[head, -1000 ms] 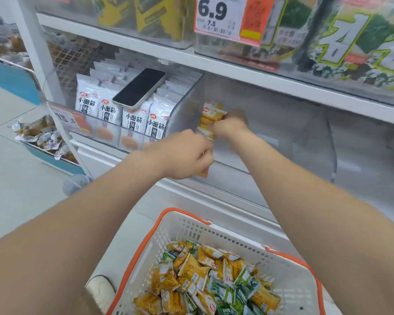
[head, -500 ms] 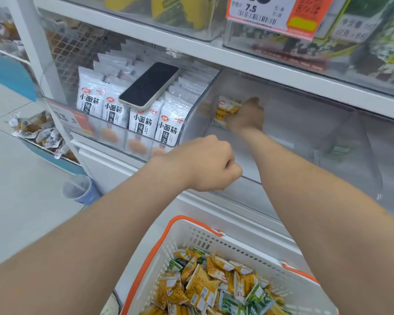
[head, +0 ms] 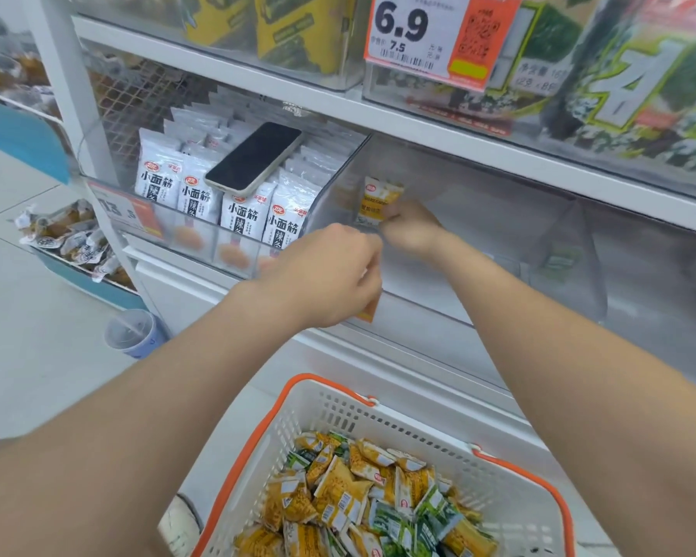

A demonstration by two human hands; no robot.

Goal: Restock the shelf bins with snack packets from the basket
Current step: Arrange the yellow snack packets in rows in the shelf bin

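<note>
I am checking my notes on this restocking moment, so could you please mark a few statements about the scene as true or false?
1. A phone lies on top of the white packets. True.
2. The right hand holds a green packet. False: it holds a yellow packet inside the clear bin.
3. The basket holds yellow and green packets. True.
4. The price tag on the upper shelf reads 9.6. False: its large figures read 6.9.
</note>
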